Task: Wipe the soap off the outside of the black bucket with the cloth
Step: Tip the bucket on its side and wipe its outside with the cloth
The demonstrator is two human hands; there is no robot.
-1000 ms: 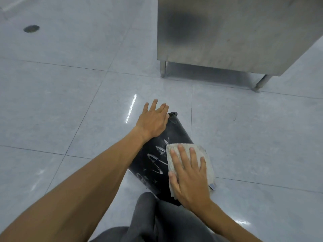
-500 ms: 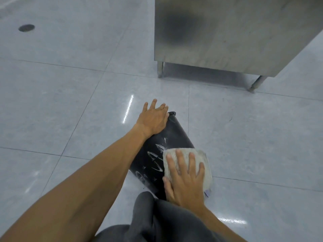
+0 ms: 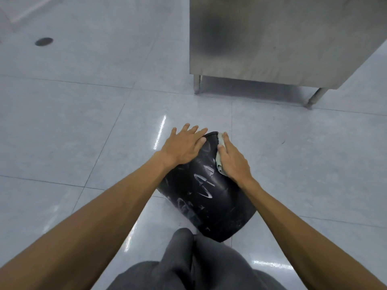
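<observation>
The black bucket (image 3: 207, 195) lies on its side on the tiled floor, with white soap streaks across its upper wall. My left hand (image 3: 184, 146) rests flat with fingers spread on the bucket's far left end. My right hand (image 3: 232, 162) presses the pale cloth (image 3: 218, 162) against the bucket's far right side. Most of the cloth is hidden under that hand; only its edge shows.
A stainless steel cabinet (image 3: 272, 38) on legs stands at the back right. A round floor drain (image 3: 44, 41) sits at the far left. My grey-trousered knees (image 3: 188, 262) are just in front of the bucket's near end.
My right hand has slid the cloth from the bucket's near end up along its side to the far end. My left hand has stayed in place on the bucket.
</observation>
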